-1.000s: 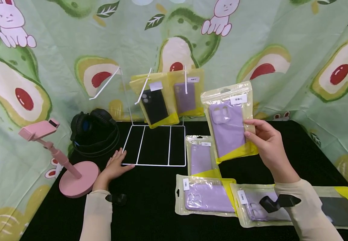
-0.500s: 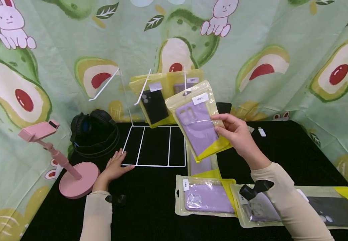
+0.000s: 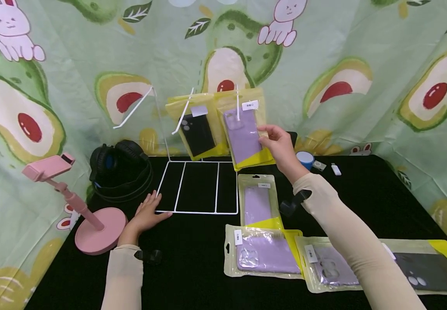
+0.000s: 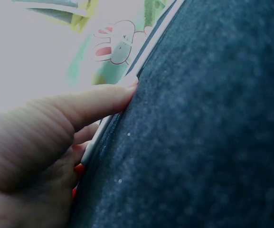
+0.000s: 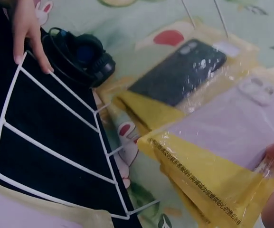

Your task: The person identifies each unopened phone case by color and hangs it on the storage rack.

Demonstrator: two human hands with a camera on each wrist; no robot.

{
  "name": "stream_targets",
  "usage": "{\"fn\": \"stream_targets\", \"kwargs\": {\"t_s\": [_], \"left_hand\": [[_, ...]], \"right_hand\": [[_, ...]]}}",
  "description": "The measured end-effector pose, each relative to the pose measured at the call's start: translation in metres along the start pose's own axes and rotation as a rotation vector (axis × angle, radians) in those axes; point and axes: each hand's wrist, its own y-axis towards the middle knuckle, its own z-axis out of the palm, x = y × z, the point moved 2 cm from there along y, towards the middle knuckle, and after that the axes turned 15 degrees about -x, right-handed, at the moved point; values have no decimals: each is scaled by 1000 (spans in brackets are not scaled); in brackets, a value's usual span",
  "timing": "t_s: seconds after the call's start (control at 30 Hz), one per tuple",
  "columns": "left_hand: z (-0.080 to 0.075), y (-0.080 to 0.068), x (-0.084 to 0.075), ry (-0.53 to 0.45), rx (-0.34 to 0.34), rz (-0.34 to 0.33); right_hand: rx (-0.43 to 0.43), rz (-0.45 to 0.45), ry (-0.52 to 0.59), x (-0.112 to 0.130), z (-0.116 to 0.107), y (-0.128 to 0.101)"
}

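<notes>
- Head view: pinching the lilac-case pouch (image 3: 245, 140) at its right edge with the right hand (image 3: 279, 148), at two o'clock from centre, apparently threaded on the white prong (image 3: 238, 105).
- Could slip off if released too near the prong's tip; cannot tell threading depth for sure.
- Could drag the rack (image 3: 196, 212) forward if snagged during release, despite touching its base at eight o'clock with the spread left hand (image 3: 146, 215).
- Might knock the black-case pouch (image 3: 199, 135), at ten o'clock, by swinging sideways.
</notes>
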Motion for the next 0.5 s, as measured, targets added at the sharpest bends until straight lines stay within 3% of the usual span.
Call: {"fn": "stream_targets", "kwargs": {"t_s": [0.23, 0.5], "left_hand": [[1, 0, 1, 3, 1, -10], [1, 1, 1, -10, -3, 3]], "right_hand": [[-13, 59, 57, -16, -1, 10], [80, 66, 119, -43, -36, -6]]}}
